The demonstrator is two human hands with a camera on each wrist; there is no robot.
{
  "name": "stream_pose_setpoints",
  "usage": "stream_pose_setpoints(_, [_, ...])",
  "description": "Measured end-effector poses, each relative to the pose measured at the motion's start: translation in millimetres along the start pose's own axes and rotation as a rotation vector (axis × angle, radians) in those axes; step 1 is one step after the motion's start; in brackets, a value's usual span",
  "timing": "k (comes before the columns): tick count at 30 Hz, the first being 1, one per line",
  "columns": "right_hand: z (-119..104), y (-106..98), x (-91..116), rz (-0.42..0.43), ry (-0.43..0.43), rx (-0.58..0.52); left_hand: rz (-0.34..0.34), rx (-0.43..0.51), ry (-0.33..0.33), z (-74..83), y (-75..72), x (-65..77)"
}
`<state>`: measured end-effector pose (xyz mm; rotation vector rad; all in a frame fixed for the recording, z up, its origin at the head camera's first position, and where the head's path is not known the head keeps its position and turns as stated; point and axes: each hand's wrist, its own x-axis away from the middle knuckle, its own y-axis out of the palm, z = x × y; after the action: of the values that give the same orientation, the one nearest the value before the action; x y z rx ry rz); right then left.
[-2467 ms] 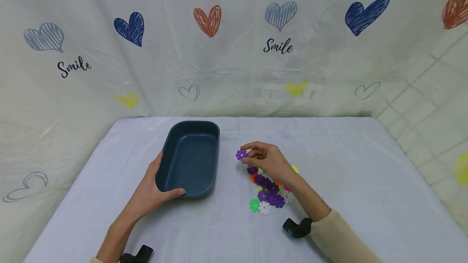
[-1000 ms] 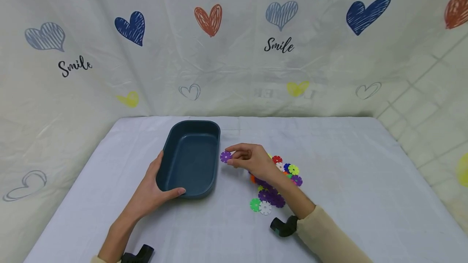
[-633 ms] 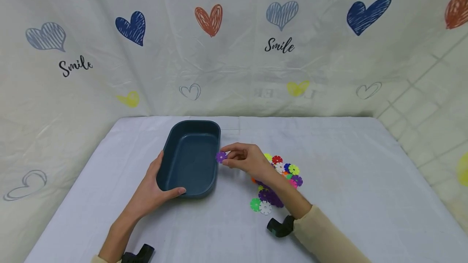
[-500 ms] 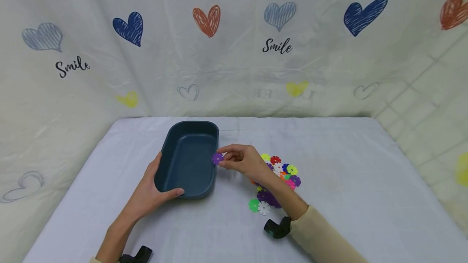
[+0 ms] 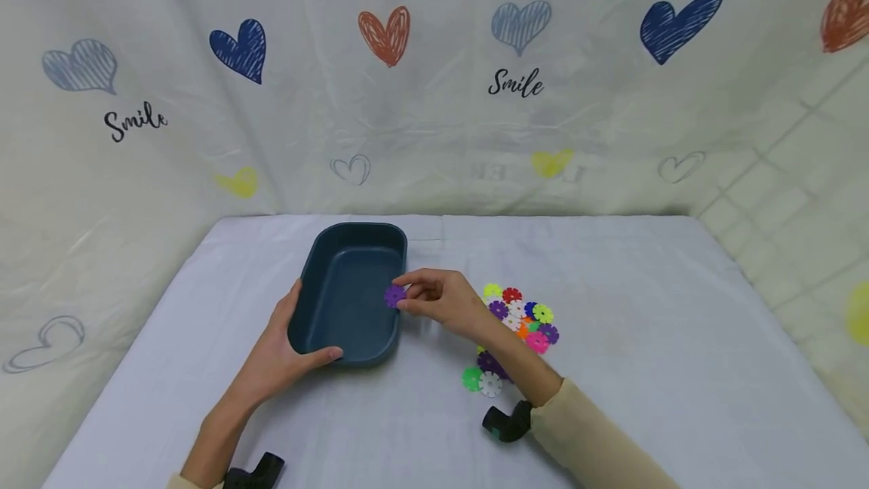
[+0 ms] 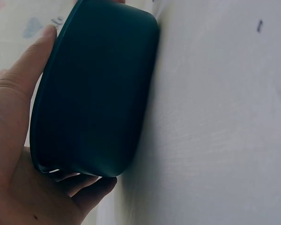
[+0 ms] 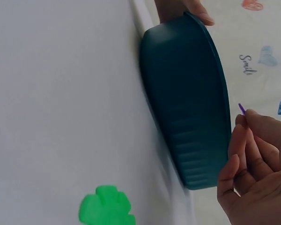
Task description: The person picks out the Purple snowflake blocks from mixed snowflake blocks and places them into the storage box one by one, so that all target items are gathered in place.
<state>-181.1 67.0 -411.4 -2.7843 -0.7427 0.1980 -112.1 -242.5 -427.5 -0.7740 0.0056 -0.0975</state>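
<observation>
A purple notched plastic disc (image 5: 394, 296) is pinched between the thumb and fingers of my right hand (image 5: 444, 300). The disc hangs over the right rim of a dark teal plastic box (image 5: 349, 300), and in the right wrist view it shows edge-on above the rim. My left hand (image 5: 281, 353) grips the box's near left corner, with the thumb on the near rim and the fingers along the left side. In the left wrist view some of these fingers (image 6: 91, 190) reach round the wall. Several colourful notched discs (image 5: 536, 342) lie in a loose heap under the right forearm, which hides part of them.
A white cloth covers the table (image 5: 645, 338). Behind stands a pale curtain (image 5: 434, 119) printed with hearts. A green disc (image 7: 107, 206) lies at the heap's near edge. Black wrist mounts (image 5: 508, 422) sit on both forearms.
My right hand has carried the purple disc leftward from above the heap to over the box's right rim. More of the heap now shows. The left hand and the box have stayed in place.
</observation>
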Motion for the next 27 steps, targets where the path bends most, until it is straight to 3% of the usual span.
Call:
stream_pose_setpoints(13, [-2.2, 12.2, -9.2, -0.017, -0.042, 0.021, -0.001, 0.01, -0.006, 1.1, -1.0, -0.9])
stream_pose_setpoints(27, [-4.3, 21.9, -13.3, -0.024, -0.028, 0.097, -0.009, 0.016, -0.008, -0.8, -0.2, 0.7])
